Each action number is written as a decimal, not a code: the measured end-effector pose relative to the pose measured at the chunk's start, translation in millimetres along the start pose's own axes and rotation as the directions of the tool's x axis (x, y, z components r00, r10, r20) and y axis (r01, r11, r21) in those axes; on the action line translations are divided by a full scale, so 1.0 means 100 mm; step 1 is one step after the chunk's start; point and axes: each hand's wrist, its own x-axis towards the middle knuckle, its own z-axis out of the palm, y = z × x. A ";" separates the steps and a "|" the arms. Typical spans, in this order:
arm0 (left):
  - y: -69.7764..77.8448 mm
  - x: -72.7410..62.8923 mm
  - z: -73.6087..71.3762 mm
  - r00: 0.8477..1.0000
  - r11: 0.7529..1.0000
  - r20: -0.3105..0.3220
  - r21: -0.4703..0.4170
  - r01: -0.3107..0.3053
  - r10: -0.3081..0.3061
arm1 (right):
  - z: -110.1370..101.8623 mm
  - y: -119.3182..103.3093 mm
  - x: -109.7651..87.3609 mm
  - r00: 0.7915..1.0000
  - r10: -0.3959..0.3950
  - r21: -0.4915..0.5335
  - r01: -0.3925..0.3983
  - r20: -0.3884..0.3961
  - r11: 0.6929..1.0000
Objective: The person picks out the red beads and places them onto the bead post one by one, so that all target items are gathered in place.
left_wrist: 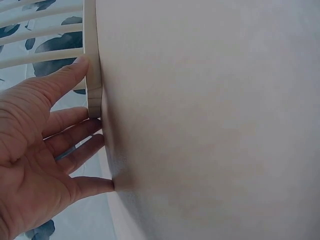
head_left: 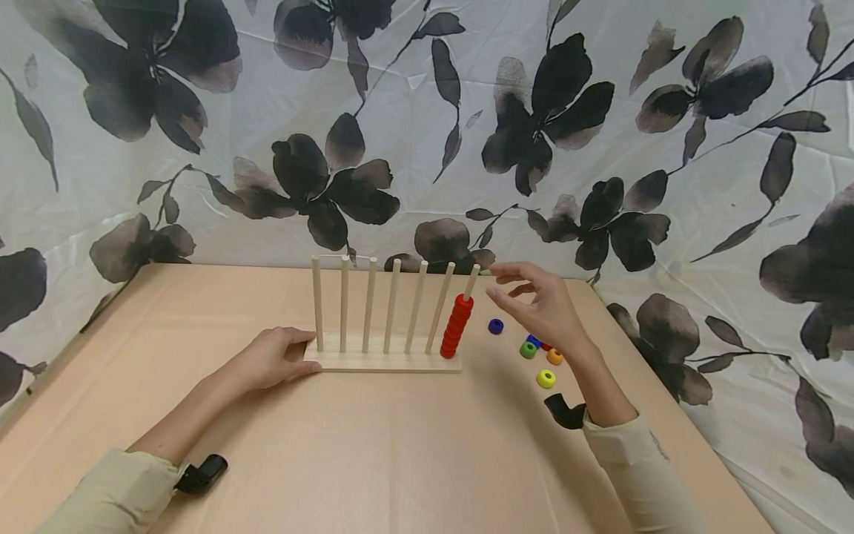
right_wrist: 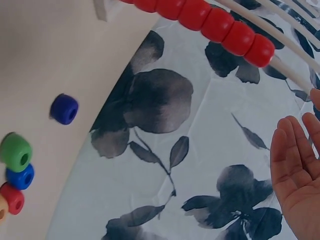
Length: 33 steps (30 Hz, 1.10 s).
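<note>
A wooden peg rack (head_left: 383, 361) with several upright pegs stands on the table. Red beads (head_left: 457, 326) are stacked on its rightmost peg, whose bare tip shows above them. At the rack's left end, my left hand (head_left: 276, 358) holds the base between thumb and fingers; the left wrist view shows the thumb (left_wrist: 75, 70) against the base's edge. Beside the top of the rightmost peg, my right hand (head_left: 540, 300) is raised with thumb and fingers apart and nothing visible between them. In the right wrist view its fingers (right_wrist: 292, 145) look extended, partly cut off by the frame.
Loose beads lie right of the rack: a dark blue bead (head_left: 496, 326), a green bead (head_left: 528, 350), an orange bead (head_left: 554, 357), a yellow bead (head_left: 545, 379), and blue and red ones close together. Behind the table (head_left: 400, 460) hangs a flower-patterned cloth (head_left: 440, 200).
</note>
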 end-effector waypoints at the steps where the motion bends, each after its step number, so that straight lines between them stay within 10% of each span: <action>1: 0.00 0.00 0.00 1.000 1.000 0.000 0.000 0.000 0.000 | -0.01 0.01 -0.01 1.000 0.006 -0.002 -0.006 0.001 1.000; 33: -0.02 0.00 -0.01 1.000 1.000 0.005 0.011 0.001 -0.001 | -0.17 0.60 -0.45 0.982 0.188 -0.058 -0.187 0.020 0.981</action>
